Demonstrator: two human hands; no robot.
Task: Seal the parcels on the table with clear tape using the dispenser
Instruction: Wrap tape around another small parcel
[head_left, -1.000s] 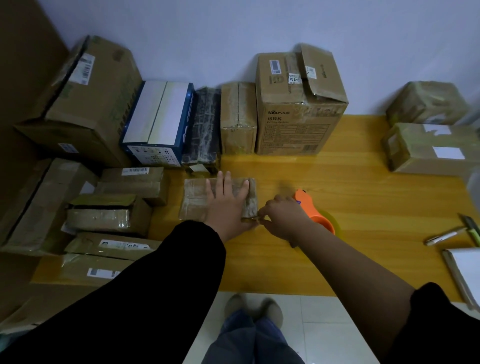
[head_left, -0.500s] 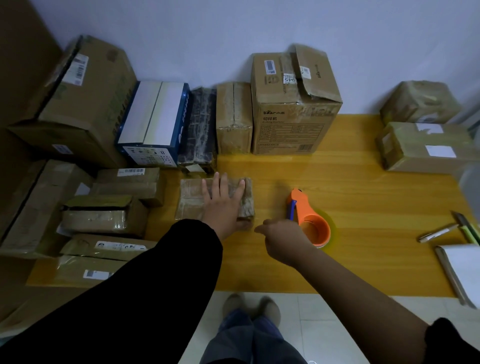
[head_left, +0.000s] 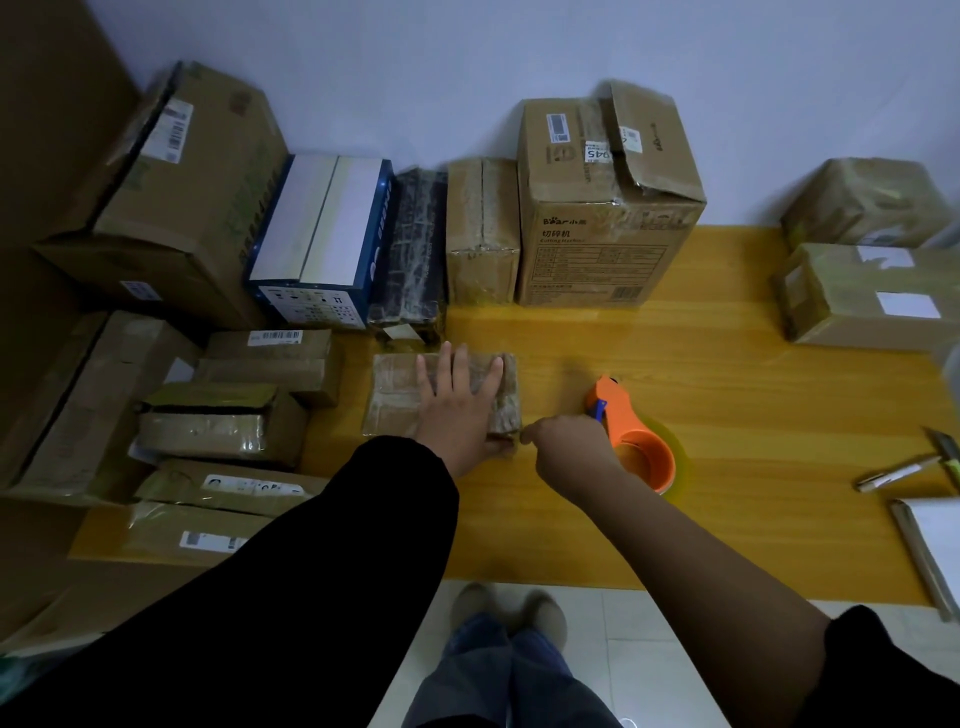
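Note:
A small brown parcel wrapped in clear tape lies on the yellow wooden table. My left hand presses flat on its right half, fingers spread, holding it down. My right hand is curled, its fingertips touching the parcel's near right corner; I see nothing in it. The orange tape dispenser with its clear roll lies on the table just right of my right hand, not held.
Many cardboard boxes crowd the left side and the back wall, the tallest with a loose flap. Two taped parcels sit at the far right. A pen and a notebook lie near the right edge.
My right hand drew back toward me from the parcel's corner, leaving the dispenser on the table, then returned to the corner. My left hand stayed on the parcel.

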